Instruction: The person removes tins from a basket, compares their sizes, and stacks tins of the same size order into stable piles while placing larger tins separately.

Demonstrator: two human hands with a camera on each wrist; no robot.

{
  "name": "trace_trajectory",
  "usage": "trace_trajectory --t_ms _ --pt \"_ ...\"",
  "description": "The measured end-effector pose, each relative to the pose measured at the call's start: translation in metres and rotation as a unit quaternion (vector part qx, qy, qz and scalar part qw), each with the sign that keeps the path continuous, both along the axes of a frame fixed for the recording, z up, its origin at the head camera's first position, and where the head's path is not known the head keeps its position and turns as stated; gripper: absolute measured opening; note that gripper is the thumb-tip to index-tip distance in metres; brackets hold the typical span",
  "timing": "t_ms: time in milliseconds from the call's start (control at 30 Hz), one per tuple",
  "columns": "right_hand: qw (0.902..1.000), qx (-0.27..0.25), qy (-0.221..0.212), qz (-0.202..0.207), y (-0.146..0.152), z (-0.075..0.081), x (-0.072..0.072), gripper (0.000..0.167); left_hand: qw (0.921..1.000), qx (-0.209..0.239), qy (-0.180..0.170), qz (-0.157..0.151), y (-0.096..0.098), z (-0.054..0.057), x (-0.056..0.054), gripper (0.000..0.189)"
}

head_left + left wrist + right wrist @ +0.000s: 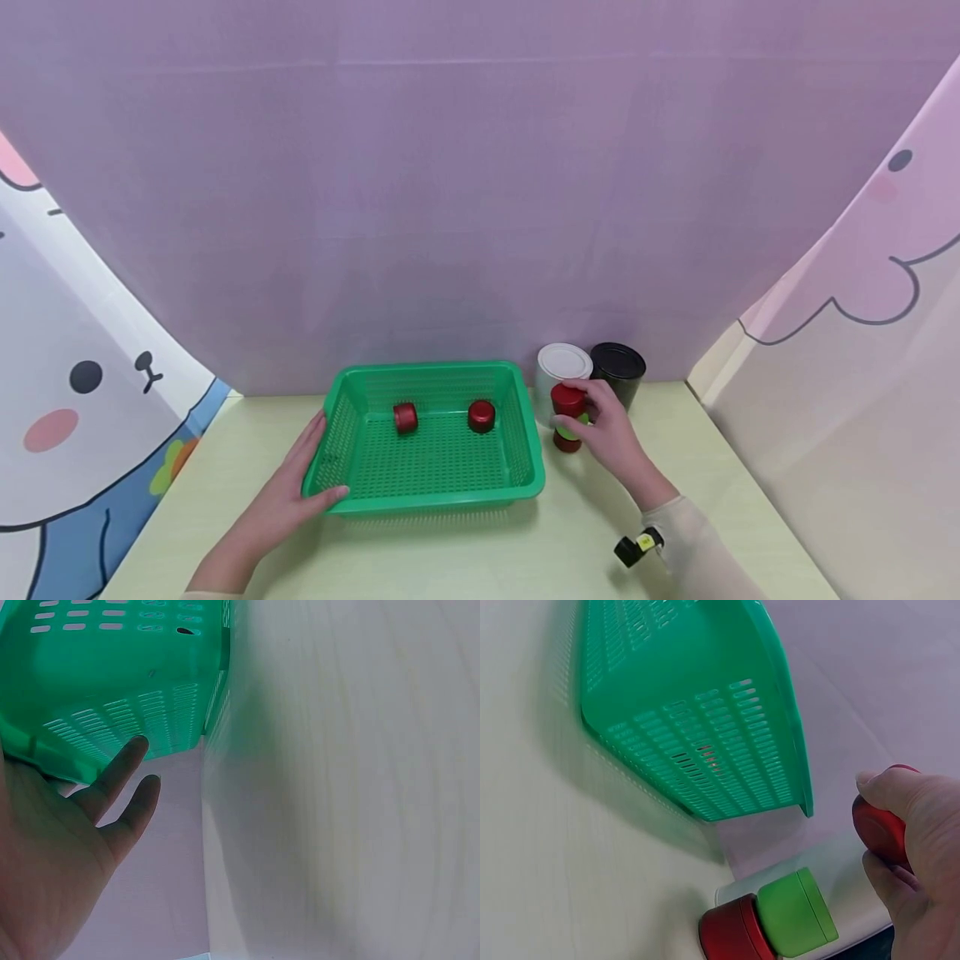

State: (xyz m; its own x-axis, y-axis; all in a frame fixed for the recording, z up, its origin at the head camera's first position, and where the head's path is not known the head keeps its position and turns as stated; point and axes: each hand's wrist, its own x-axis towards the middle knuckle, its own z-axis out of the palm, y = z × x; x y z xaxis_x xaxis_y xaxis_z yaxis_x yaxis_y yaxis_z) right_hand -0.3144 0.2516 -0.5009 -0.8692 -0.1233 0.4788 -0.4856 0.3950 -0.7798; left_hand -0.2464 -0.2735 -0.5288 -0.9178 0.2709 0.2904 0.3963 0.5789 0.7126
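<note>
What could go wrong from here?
The right hand, holding a shiny red cylinder, might knock the glossy green cylinder off the dark-red cylinder beneath it. If the left hand tugs the green perforated plastic basket, the two small metallic-red cylinders inside could slide or roll.

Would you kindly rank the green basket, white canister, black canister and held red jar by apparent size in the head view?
1. Green basket
2. White canister and black canister: too alike, each partly hidden, to rank
3. Held red jar
</note>
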Motion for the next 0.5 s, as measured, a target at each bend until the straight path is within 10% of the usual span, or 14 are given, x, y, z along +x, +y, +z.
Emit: trace_trajectory --t_ms 500 --pt "0.9983 0.04 -0.013 -0.04 0.0099 -0.0069 -0.0011 0.058 0.9999 0.008 -0.006 -0.004 -0.0006 -0.0005 -0.0006 0.11"
